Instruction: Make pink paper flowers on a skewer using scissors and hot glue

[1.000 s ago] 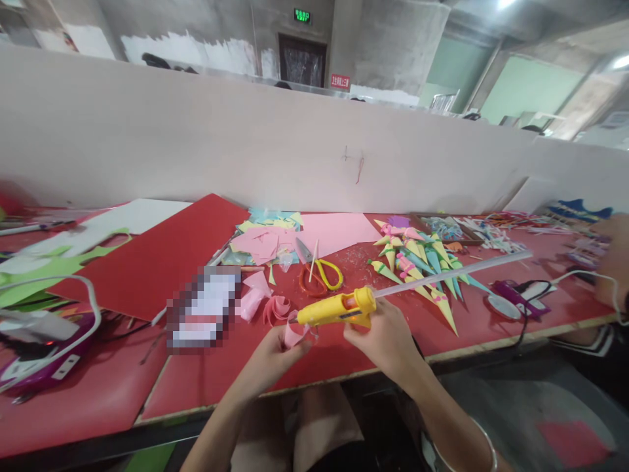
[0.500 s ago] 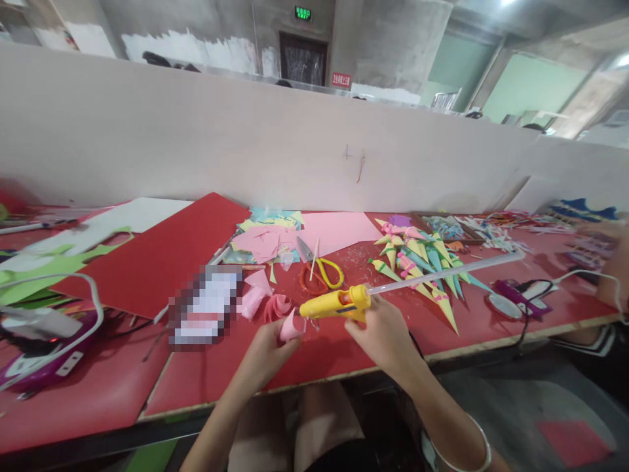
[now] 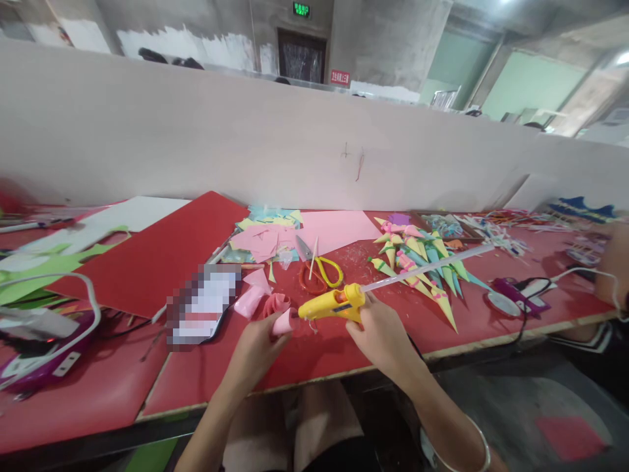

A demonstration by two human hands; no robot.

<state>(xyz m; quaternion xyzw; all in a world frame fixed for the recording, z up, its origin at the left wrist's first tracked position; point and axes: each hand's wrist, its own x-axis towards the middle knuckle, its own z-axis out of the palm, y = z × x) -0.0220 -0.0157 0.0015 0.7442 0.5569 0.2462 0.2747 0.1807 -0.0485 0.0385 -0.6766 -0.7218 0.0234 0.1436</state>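
My left hand point(image 3: 260, 341) is closed around a rolled piece of pink paper point(image 3: 284, 322), its open end facing right. In my right hand point(image 3: 381, 334) is a yellow hot glue gun point(image 3: 331, 304), held by its handle. A long clear glue stick point(image 3: 427, 267) juts from the back of the gun toward the upper right. The nozzle points left and sits at the mouth of the pink roll; whether it touches is hard to see. Just behind the roll lies a coiled red-pink paper strip point(image 3: 275, 303), and pink paper pieces point(image 3: 253, 293) rest beside it.
Scissors point(image 3: 330, 272) with red and yellow handles lie behind the glue gun. Several paper cones point(image 3: 432, 262) are piled at right. A phone point(image 3: 206, 305), red card point(image 3: 152, 262) and power strip point(image 3: 54, 347) occupy the left. Another person's arm point(image 3: 612, 269) shows at far right.
The pink roll has tipped so its opening faces the nozzle more directly. My right hand and the glue gun have shifted slightly left, and the glue stick's end has come left too.
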